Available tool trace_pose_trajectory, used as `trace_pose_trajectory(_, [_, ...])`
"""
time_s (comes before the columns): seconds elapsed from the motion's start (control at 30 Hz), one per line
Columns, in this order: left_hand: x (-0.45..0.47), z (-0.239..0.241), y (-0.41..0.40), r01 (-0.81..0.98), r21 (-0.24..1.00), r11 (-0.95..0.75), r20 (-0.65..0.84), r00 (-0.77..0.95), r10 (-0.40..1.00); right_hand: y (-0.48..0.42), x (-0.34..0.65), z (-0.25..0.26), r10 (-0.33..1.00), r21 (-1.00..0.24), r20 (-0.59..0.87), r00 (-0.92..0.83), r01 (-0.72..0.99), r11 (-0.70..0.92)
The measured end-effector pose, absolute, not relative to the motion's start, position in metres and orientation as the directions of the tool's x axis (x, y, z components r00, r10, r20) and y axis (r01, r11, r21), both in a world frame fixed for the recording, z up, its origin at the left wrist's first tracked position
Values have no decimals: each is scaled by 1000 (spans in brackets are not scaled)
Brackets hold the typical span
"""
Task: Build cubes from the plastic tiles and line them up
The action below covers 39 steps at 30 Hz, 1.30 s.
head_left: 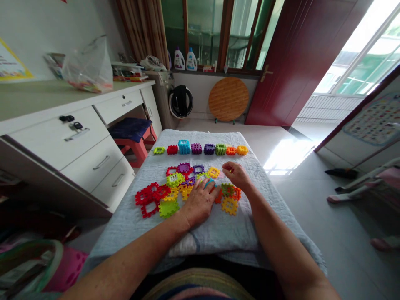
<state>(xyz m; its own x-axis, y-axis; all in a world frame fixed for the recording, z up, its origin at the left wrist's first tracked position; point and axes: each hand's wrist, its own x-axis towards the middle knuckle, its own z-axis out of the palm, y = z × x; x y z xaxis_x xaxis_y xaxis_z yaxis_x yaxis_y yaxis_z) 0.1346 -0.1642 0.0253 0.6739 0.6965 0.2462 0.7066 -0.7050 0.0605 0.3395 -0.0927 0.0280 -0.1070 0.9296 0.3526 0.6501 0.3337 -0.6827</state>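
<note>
My left hand [201, 201] lies flat, fingers spread, over the loose plastic interlocking tiles, touching a blue tile [210, 182]. My right hand [238, 175] is just right of a yellow tile [213, 172], its fingers curled together; whatever they may hold is too small or blurred to name. Left of my left hand are red tiles [149, 196] and a lime green tile [169, 208]. A purple tile [184, 167] is farther back. Below my right hand lie a green tile [227, 190] and a yellow window-pattern tile [229, 206].
Stacks sorted by colour form a row toward the far edge, including blue [184, 146], purple [196, 148] and yellow [242, 150]. A pale cloth [143, 229] covers the table. A stool [133, 137] and a white desk [93, 146] stand at left.
</note>
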Motion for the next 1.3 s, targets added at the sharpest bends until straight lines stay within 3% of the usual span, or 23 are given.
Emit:
trace_pose_trajectory(0.27, [131,11,-154,815,91,-573,375,505,777,-167,345,77,875,-404,-12,-484,803,439])
trace_pose_trajectory(0.4, [127,14,-153,817,117,-565,411,478,776,-198,337,63,884,-312,-107,-455,860,405])
trace_pose_trajectory(0.6, [115,20,-144,717,265,-645,482,481,733,-205,332,50,902,-296,-84,-423,875,383])
trace_pose_trajectory(0.8, [102,22,-134,578,466,-670,592,359,722,-195,334,58,875,-358,-10,-483,819,448])
trace_pose_trajectory(1.1, [96,20,-125,531,610,-588,518,295,803,-163,320,60,926,-547,223,-306,747,378])
trace_pose_trajectory(1.2, [95,21,-124,533,622,-574,511,279,813,-168,308,50,899,-502,348,-266,757,419])
trace_pose_trajectory(1.3, [93,23,-125,532,630,-566,513,261,817,-184,302,46,863,-419,326,-386,759,498])
